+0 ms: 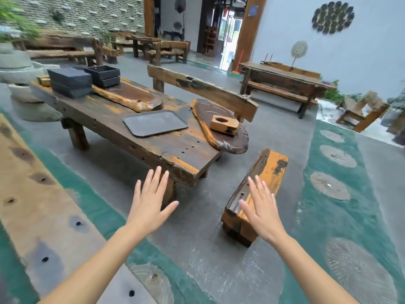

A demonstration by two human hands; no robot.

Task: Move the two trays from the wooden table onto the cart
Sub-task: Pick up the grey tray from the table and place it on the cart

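Both hands are held out in front of the body, palms down, over the grey floor (197, 238) and short of the wooden table (135, 137). Left hand (151, 198): fingers spread wide, holding nothing, hovering just before the table's near corner. Right hand (260, 207): likewise flat and spread, empty, above the near end of a low wooden bench (263, 172) that stands at the table's short end. One flat dark tray (155, 122) lies on the table top, roughly mid-length, near the edge facing the camera; it is bare. Just beside it to the right lies a dark wooden slab (219, 132) with a pale rim, overhanging the table end, and a small wooden block (223, 125) with a round hole rests on that slab. Behind the tray, a longer wooden slab (131, 95) runs toward the far end. At the far end stand two stacks of dark grey boxes (70, 82) and (103, 75) (whether either counts as the second tray cannot be told from here). A plank-backed bench (203, 88) stands along the table's far side. More wooden tables and benches (282, 82) stand farther off, by the pale wall.
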